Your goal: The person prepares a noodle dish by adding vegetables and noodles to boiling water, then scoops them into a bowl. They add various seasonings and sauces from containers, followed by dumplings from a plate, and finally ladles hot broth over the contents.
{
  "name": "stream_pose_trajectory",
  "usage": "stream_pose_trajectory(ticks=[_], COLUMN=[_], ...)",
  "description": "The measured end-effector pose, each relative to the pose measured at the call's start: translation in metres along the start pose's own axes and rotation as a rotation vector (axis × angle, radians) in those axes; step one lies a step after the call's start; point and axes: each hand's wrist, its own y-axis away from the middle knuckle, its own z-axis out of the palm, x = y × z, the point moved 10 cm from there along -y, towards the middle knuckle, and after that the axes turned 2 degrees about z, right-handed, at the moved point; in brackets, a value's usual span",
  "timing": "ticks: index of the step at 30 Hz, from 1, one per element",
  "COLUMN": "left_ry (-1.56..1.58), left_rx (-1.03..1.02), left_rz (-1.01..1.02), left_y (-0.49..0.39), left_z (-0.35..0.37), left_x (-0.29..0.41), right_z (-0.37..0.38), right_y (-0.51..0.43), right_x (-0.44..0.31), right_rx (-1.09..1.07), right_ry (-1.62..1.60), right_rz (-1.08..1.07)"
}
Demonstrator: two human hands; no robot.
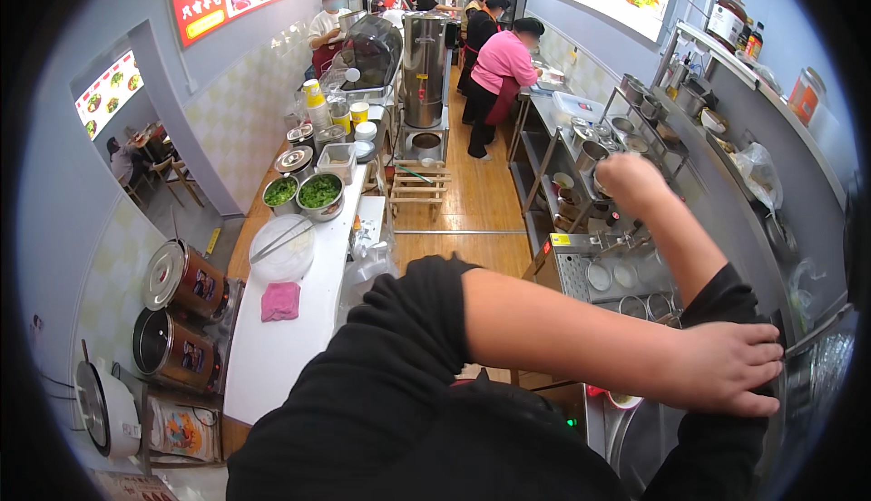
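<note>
My left forearm crosses in front of my body to the right. My left hand (731,368) lies across the black right sleeve (721,433), gripping it near the upper arm with its fingers spread. My right arm is raised and bent, bare from about the elbow. At its end my right hand (631,184) is closed in a fist with nothing visible in it, in front of a rack of steel pots (592,154). Below the right forearm is a steel noodle cooker (578,280) with round strainer baskets (633,307). A large steel pot (653,440) and a red-rimmed bowl (624,400) sit below my left forearm.
A white counter (272,372) on the left bears a pink folded cloth (280,301), tongs (282,239) on a lidded tub, and pots of chopped greens (320,192). Tall soup warmers (180,348) stand beyond it. Several co-workers (500,72) work along the aisle (469,208).
</note>
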Motion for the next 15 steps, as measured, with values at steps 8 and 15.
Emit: stream_pose_trajectory(ticks=[8,15], left_ry=[0.222,0.757], left_rx=[-0.145,0.445], left_rz=[0.149,-0.073], left_y=[-0.012,0.109], left_z=[-0.083,-0.136], left_x=[0.047,0.037], right_z=[0.011,0.030], right_y=[-0.014,0.013], right_x=[0.137,0.277], right_rx=[-0.242,0.910], right_ry=[0.046,-2.001], right_rz=[0.599,0.536])
